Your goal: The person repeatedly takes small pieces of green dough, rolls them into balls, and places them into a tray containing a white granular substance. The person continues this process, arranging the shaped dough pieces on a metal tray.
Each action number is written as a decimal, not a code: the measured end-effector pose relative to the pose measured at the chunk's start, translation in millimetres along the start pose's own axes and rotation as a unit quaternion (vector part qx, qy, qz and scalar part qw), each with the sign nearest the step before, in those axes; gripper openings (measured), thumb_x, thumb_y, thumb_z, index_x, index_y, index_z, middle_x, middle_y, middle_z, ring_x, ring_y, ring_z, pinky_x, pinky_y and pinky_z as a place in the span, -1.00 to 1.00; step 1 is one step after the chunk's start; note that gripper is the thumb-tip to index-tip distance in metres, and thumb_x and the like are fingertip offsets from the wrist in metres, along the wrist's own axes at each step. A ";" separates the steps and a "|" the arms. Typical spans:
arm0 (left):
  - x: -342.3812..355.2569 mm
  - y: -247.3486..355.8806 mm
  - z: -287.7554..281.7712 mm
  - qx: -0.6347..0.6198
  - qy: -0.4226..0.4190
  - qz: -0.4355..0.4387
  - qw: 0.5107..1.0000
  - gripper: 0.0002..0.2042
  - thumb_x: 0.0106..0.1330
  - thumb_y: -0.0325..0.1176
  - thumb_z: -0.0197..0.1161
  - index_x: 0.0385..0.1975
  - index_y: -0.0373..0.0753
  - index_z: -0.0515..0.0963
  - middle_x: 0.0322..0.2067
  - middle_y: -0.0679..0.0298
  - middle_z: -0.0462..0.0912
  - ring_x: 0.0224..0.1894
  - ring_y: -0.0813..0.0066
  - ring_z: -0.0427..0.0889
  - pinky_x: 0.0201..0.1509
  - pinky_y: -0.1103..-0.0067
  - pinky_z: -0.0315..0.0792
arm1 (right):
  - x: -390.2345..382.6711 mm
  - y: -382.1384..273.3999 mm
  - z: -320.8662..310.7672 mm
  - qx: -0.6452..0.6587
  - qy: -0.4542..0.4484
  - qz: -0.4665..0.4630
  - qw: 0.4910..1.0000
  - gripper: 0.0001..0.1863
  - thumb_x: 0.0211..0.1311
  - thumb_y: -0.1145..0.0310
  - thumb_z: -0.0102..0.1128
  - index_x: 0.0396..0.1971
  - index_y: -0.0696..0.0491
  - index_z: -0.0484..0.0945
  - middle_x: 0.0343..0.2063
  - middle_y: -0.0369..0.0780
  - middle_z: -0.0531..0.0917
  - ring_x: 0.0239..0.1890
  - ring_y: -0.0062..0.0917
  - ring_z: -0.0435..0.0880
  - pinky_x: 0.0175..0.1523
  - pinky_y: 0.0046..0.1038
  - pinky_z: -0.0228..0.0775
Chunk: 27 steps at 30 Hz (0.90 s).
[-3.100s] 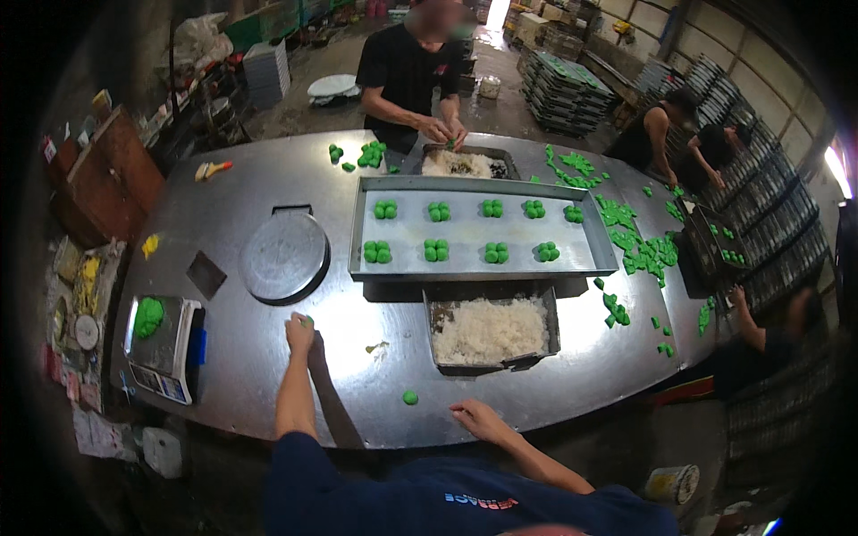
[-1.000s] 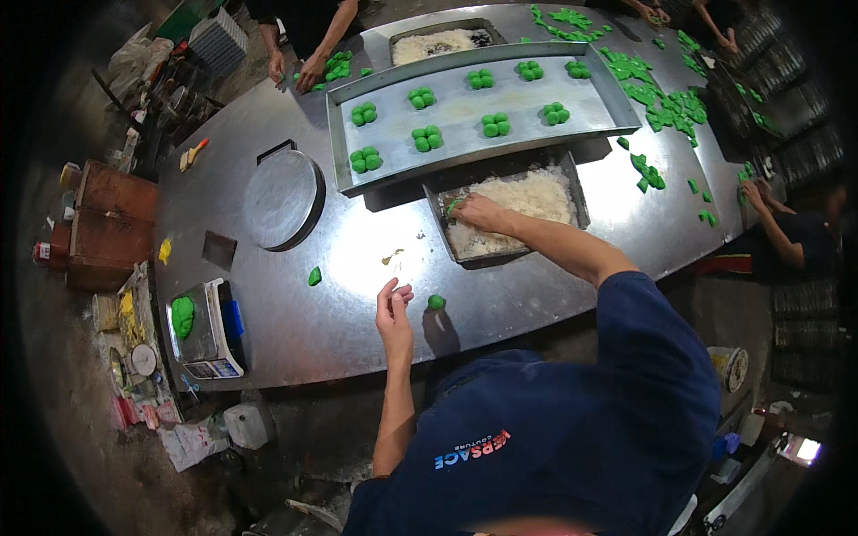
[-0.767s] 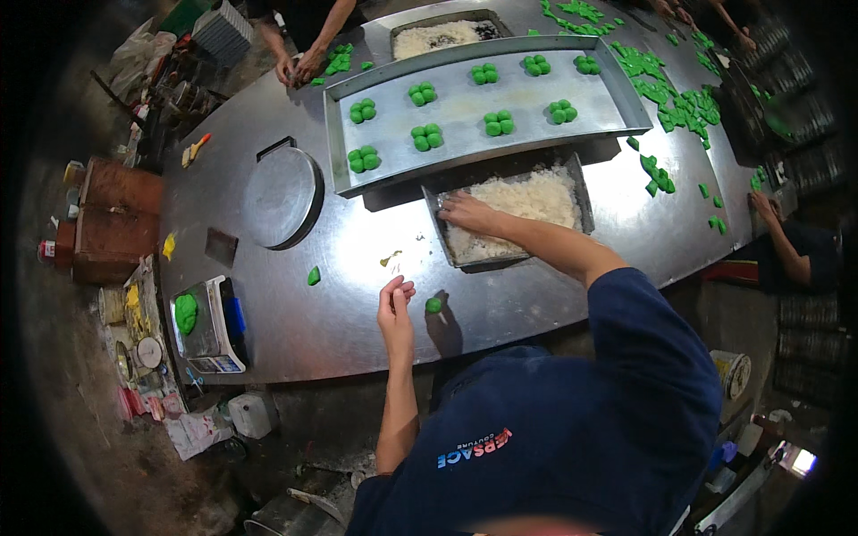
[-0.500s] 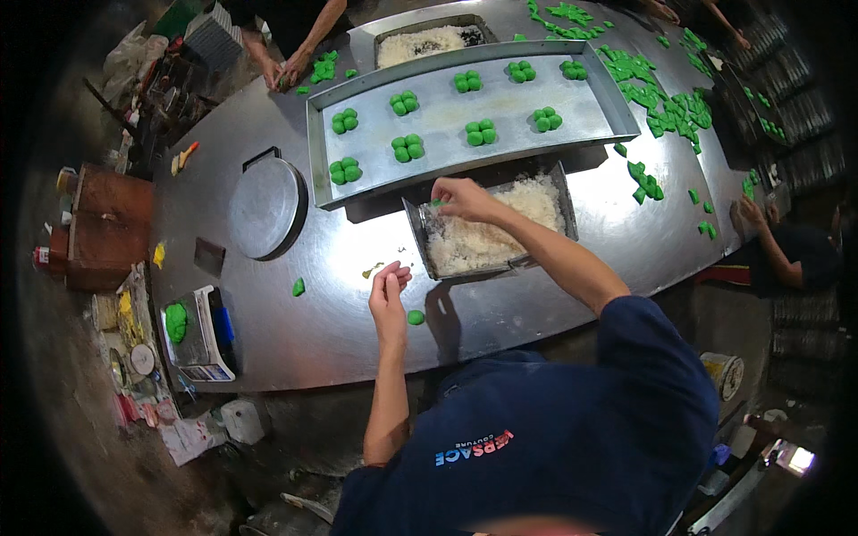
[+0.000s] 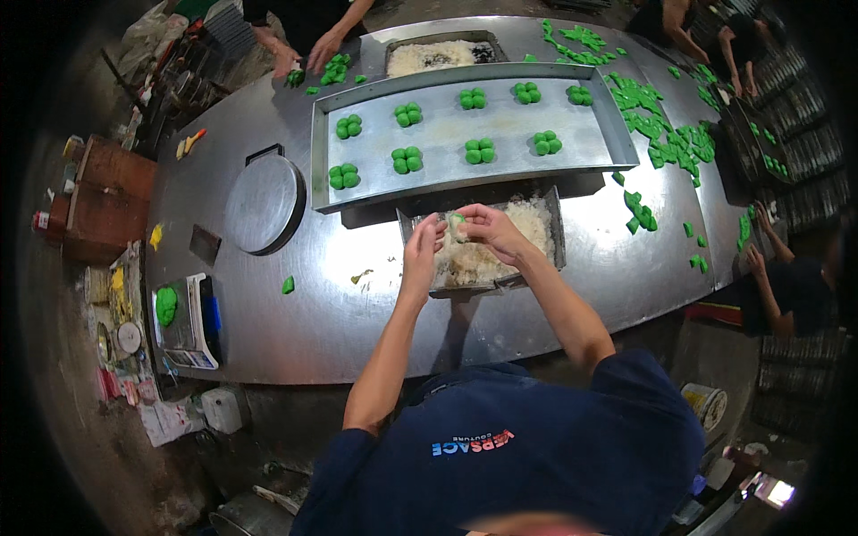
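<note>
My right hand (image 5: 493, 230) pinches a small green dough piece (image 5: 458, 219) that looks partly coated in white shreds. Just to its left, my left hand (image 5: 422, 246) is held up with loosely bent fingers and nothing visible in it. Both hands are over the near edge of a metal pan (image 5: 560, 241) filled with white shredded flakes (image 5: 527, 223). Beyond them stands a long metal tray (image 5: 380, 194) carrying clusters of green dough balls (image 5: 479, 150) in two rows.
Left of the tray lies a round metal lid (image 5: 261, 205). A scale (image 5: 192, 335) holds a green dough lump (image 5: 166, 305). Flattened dough pieces (image 5: 684, 145) spread at right. Another pan (image 5: 490, 45) stands behind the tray. Co-workers' hands (image 5: 326, 52) work at the table's far and right sides.
My right hand has drawn back with the dough piece, and my left hand has risen toward it. The green ball near my left forearm no longer shows. A co-worker's hands at far left have moved.
</note>
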<state>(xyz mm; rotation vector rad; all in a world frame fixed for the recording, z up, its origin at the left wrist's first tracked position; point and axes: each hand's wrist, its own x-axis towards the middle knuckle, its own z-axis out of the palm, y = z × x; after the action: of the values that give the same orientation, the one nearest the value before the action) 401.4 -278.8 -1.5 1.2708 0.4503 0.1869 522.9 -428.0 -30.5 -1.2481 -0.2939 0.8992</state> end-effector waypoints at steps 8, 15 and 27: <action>25.3 -35.5 10.6 -0.124 -0.031 -0.116 0.985 -0.47 0.56 0.01 -0.14 0.27 -0.30 0.36 0.01 0.24 0.56 0.04 0.51 0.52 0.17 0.51 0.38 | -2.8 11.9 25.7 -0.056 0.054 -0.055 0.995 -0.65 0.34 0.53 0.14 0.12 0.12 0.54 -0.03 -0.26 0.59 -0.05 -0.58 0.59 0.04 -0.47 0.48; 14.7 -21.7 -0.3 0.072 0.007 -0.032 0.997 -0.44 0.42 -0.54 0.08 0.41 -0.43 0.14 0.09 0.10 0.57 0.05 0.47 0.57 0.10 0.63 0.44 | -9.3 16.2 38.4 -0.250 0.086 -0.178 0.948 -0.66 0.34 0.58 0.02 0.08 0.07 0.55 -0.06 -0.23 0.57 -0.01 -0.47 0.59 0.10 -0.42 0.45; -2.2 6.2 8.0 0.235 -0.078 0.033 0.968 -0.45 0.43 -0.44 0.02 0.42 -0.35 0.16 0.23 -0.03 0.45 0.17 0.33 0.49 0.19 0.54 0.38 | -19.7 -22.9 30.2 -0.402 0.113 -0.283 0.863 -0.84 0.29 0.42 0.28 -0.23 0.17 0.54 -0.24 -0.20 0.53 -0.19 -0.42 0.57 -0.03 -0.44 0.48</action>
<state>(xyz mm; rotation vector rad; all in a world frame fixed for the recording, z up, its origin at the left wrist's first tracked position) 403.5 -284.8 6.6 1.7528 0.3253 0.0323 500.7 -422.4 5.5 -1.8703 -0.8563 0.0786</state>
